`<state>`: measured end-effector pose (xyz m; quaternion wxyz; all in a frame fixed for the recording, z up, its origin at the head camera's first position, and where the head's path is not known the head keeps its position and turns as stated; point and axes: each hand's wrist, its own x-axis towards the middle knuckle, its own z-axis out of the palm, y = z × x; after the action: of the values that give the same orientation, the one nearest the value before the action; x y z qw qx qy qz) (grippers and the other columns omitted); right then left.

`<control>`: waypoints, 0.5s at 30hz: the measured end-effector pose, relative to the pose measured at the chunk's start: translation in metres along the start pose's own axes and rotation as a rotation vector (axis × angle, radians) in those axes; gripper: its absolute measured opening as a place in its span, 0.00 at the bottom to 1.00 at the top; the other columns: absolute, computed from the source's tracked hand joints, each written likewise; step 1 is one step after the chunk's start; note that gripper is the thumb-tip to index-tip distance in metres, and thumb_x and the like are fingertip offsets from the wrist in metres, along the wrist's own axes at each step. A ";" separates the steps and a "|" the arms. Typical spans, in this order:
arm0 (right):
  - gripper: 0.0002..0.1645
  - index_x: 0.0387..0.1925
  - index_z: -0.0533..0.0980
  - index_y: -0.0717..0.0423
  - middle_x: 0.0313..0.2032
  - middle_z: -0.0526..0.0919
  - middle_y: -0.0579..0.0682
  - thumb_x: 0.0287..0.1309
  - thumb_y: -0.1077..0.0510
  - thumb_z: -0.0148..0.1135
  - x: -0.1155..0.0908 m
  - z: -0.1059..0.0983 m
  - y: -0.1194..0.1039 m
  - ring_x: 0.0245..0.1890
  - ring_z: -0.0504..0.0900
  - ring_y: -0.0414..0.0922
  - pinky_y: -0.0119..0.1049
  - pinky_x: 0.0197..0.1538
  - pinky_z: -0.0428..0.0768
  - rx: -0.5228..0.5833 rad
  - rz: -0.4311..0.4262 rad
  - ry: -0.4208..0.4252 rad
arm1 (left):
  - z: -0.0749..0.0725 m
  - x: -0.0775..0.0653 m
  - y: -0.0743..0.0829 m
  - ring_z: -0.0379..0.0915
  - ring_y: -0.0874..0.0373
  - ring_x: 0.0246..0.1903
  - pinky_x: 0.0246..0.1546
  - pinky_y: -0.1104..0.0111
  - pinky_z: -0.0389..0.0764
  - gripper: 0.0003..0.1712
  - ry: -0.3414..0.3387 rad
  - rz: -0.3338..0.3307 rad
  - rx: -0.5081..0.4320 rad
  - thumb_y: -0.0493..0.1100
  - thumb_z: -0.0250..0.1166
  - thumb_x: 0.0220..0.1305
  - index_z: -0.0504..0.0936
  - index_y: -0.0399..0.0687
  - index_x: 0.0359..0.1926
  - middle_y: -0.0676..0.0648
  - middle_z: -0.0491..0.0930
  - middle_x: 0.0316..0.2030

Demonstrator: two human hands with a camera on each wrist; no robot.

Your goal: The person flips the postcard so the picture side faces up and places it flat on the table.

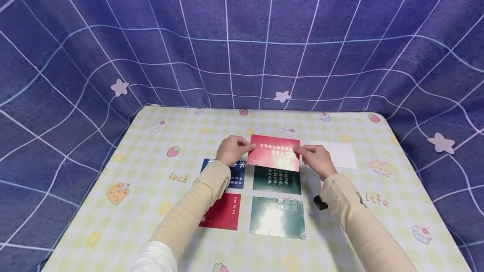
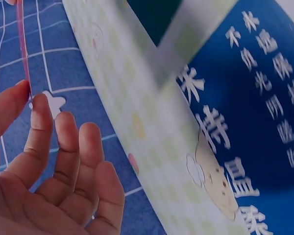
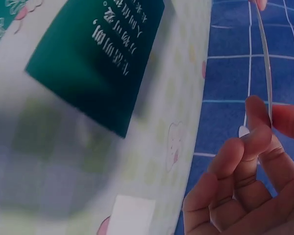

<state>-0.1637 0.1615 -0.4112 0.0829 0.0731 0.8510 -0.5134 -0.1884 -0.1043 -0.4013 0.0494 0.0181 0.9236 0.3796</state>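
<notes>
Between both hands, a red card with pale printed characters is held up above the table. My left hand pinches its left edge between thumb and forefinger. The right hand pinches the opposite edge the same way. Each wrist view shows the card nearly edge-on in the fingers. Beneath and nearer to me lies a dark green card, its top partly covered by the red one. A blue card lies by the left wrist, partly hidden by it.
Closer to me lie another red card, partly behind the left forearm, and a shiny green card. A white card lies right of the right hand. The checked tablecloth meets a blue grid-patterned curtain at the back.
</notes>
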 end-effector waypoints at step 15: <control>0.23 0.39 0.87 0.57 0.49 0.86 0.58 0.70 0.43 0.58 0.020 0.036 -0.030 0.44 0.82 0.53 0.45 0.46 0.76 -0.154 -0.054 -0.022 | -0.029 0.008 -0.020 0.76 0.53 0.33 0.37 0.61 0.74 0.16 0.054 -0.116 0.080 0.55 0.70 0.66 0.89 0.47 0.38 0.49 0.84 0.31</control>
<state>-0.1869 0.1169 -0.4058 0.0838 0.0378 0.8887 -0.4492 -0.1997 -0.1383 -0.3959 0.0455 -0.0436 0.9386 0.3393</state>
